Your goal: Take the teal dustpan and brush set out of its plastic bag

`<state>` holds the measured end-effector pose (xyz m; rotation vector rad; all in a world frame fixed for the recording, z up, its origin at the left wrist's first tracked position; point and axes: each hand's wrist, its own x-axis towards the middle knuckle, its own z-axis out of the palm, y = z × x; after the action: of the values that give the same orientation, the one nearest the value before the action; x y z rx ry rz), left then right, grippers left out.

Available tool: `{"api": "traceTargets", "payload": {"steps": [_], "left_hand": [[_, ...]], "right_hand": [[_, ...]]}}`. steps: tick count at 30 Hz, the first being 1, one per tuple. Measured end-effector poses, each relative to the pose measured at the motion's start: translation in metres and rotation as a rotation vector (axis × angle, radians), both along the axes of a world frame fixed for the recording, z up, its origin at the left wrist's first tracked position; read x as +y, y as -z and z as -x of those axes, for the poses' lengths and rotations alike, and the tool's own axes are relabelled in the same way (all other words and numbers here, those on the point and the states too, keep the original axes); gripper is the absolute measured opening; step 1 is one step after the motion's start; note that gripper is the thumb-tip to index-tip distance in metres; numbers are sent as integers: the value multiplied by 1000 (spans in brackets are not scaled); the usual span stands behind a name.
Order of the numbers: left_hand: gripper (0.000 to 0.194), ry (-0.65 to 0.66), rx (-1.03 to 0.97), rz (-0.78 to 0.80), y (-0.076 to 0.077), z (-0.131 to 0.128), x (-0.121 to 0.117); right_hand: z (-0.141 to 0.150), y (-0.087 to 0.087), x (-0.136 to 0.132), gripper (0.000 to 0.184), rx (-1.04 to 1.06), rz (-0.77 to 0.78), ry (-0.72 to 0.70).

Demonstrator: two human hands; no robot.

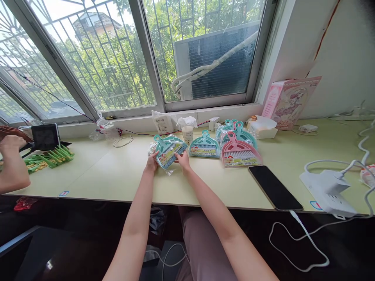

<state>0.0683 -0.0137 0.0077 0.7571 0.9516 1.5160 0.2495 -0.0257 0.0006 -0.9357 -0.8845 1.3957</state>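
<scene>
Nearest: person's bare forearms [134, 222], reaching fwd over the table [96, 171] from either side of purple-grey trousers [202, 238]. Item in hand: green dustpan-and-brush set [171, 151], clear-wrapped w/ printed label, tilted, above the table's mid-section; contact w/ table can't be told from here.

L hand [151, 162]: grip closed on set's lower L edge. R hand [183, 160]: grip narrow, pinching its lower R side near the label.

Immed. R of held set: single green set [204, 145], lying flat. Next R: pink set [240, 153], in front of a cluster of green sets [241, 132], overlapping. Behind the held set: a cup [188, 134]. Tissue pack [262, 128] beyond cluster, by pink box [293, 102]. Near R: dark phone [275, 187], cable attached; white power strip [328, 193] beside it.

Far L: co-worker's arm [13, 166], tablet [45, 136], green bundles [55, 157].
</scene>
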Motion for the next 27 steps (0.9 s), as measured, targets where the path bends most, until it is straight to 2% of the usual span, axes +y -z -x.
{"api": "traceTargets", "payload": {"steps": [5, 10, 14, 18, 21, 24, 27], "left_hand": [[40, 14, 24, -1, 0, -4, -1], [29, -22, 29, 22, 4, -6, 4], [21, -154, -24, 0, 5, -5, 9], [24, -286, -12, -12, 5, 6, 10], [28, -456, 54, -42, 3, 20, 9], [32, -680, 128, -55, -3, 36, 7], [30, -809, 199, -39, -15, 56, 0]], "right_hand": [[-4, 0, 1, 38, -29, 27, 71], [-8, -3, 0, 33, -115, 80, 169], [-4, -4, -2, 31, -159, 33, 152], [1, -6, -4, 30, -188, -51, 73], [0, -8, -5, 32, -183, -97, 29], [-6, -8, -2, 33, -150, -70, 72], [-13, -7, 4, 30, -44, 10, 163]]}}
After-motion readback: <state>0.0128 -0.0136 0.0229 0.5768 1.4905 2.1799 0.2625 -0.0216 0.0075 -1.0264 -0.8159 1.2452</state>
